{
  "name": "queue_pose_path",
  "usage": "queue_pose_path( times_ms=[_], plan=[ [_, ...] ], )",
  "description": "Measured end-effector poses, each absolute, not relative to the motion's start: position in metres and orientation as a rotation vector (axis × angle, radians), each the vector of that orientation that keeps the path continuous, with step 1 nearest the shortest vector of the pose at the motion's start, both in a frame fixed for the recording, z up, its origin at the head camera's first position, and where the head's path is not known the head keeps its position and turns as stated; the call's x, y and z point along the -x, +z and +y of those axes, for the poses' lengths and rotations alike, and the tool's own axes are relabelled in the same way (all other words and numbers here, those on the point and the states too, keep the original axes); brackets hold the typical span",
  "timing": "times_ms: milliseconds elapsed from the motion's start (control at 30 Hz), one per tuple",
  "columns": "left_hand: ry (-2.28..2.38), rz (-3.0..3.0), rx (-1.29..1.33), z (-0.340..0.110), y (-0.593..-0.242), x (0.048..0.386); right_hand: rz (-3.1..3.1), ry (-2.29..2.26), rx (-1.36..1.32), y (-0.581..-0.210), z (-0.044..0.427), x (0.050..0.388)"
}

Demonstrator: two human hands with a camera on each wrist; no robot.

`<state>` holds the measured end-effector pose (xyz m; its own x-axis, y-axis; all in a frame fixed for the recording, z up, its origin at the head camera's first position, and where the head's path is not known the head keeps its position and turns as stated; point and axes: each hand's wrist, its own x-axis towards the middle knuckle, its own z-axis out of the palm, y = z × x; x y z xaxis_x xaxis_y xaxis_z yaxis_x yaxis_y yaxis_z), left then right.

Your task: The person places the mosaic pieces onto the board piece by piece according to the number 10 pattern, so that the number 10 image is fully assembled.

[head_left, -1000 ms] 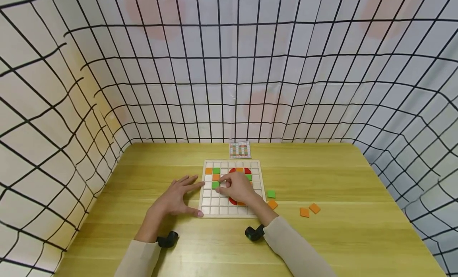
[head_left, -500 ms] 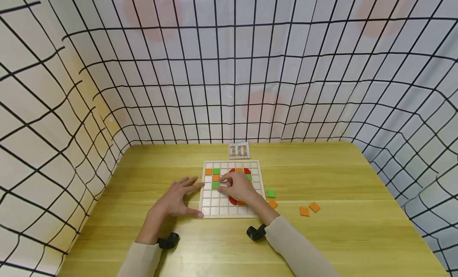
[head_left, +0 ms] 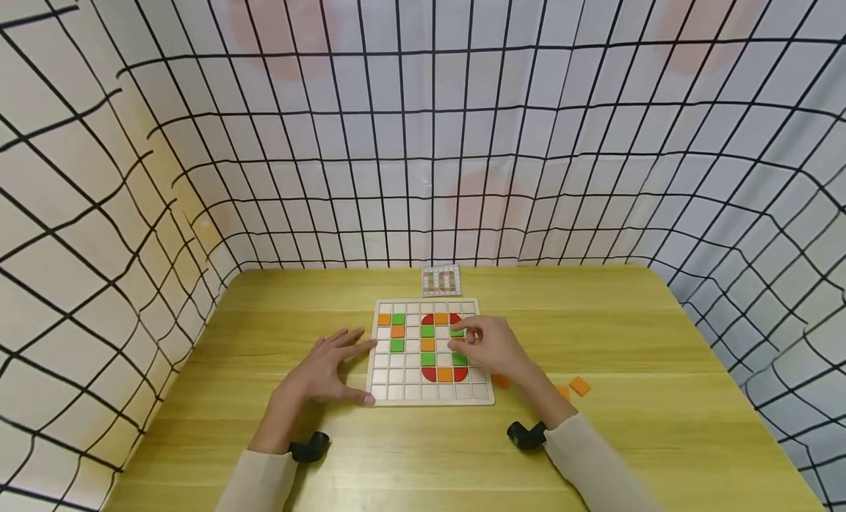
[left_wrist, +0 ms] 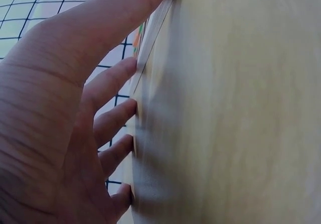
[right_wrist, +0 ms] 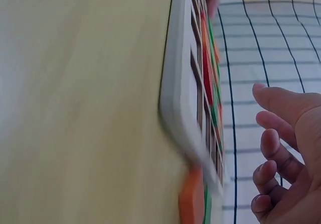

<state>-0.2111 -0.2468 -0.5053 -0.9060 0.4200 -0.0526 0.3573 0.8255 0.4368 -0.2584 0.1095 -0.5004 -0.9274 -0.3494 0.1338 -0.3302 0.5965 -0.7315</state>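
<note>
In the head view a white grid board [head_left: 388, 389] lies on the table, with coloured tiles in some squares. My left hand [head_left: 333, 365] has its fingers spread; thumb and forefinger touch the board's left edge. My right hand [head_left: 496, 344] is over the board's right side, its thumb and fingers apart with nothing between them in the right wrist view. A ring of red, orange and green pieces, including an orange tile [head_left: 428, 344], sits right of centre, partly hidden by that hand. Towards the left are a green tile [head_left: 397, 345] and an orange tile [head_left: 398, 332].
A small pattern card [head_left: 440, 280] lies behind the board. Loose on the table to the right are an orange tile [head_left: 579, 386] and others partly covered by the right arm. A black wire grid [head_left: 432, 196] stands around the table's back and sides.
My right hand has moved right, away from the green tile on the left to the board's right side. The ring's left column now shows. My left hand has stayed in place.
</note>
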Motion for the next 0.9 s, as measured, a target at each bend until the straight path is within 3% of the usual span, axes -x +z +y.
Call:
queue_pose_path(
  times_ms=[900],
  plan=[
    [0.667,2.856,-0.606,-0.247,-0.505,0.209,2.918,-1.073,0.520,-0.513,0.241,0.222]
  ],
)
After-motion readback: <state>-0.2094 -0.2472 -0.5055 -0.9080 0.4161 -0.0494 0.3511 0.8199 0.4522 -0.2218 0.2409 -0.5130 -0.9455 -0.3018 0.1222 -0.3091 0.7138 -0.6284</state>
